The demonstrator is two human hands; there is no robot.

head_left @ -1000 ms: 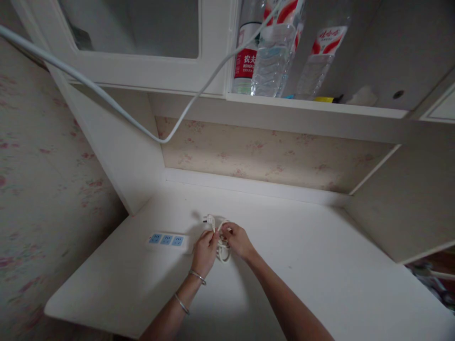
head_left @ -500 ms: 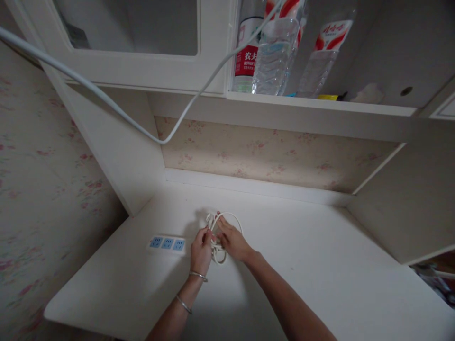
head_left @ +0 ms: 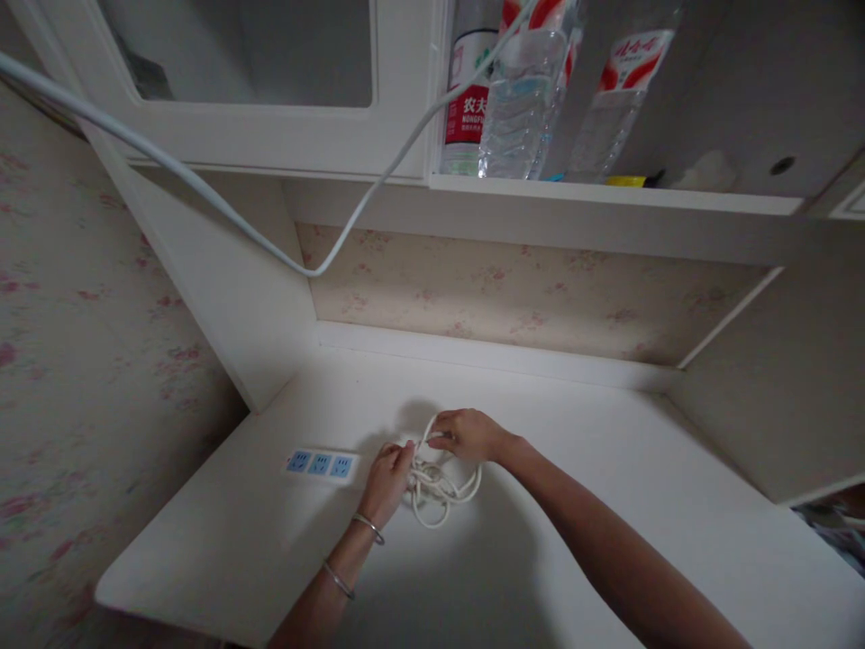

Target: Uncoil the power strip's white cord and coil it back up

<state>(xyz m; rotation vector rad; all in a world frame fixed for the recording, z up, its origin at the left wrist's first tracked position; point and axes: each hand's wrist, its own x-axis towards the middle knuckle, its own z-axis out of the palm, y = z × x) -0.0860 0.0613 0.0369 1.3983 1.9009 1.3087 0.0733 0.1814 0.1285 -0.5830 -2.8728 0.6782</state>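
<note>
A coiled white power cord [head_left: 438, 487] lies on the white desk [head_left: 608, 505], running from a white power strip [head_left: 321, 464] with blue sockets. My left hand [head_left: 386, 478] grips the bundle at its left side, two bangles on that wrist. My right hand [head_left: 469, 433] pinches a strand of the cord at the top of the coil, raised a little above the desk. Loose loops spread below and between my hands.
A second white cable [head_left: 223, 207] hangs across from upper left to the shelf [head_left: 608, 194]. Plastic water bottles [head_left: 517, 99] stand on that shelf. A cabinet door [head_left: 257, 135] is above left. Floral wallpaper covers the left wall and back panel.
My right hand has moved up and to the right, pulling a strand out. The coil has loosened into wider loops. My left hand stays at the bundle.
</note>
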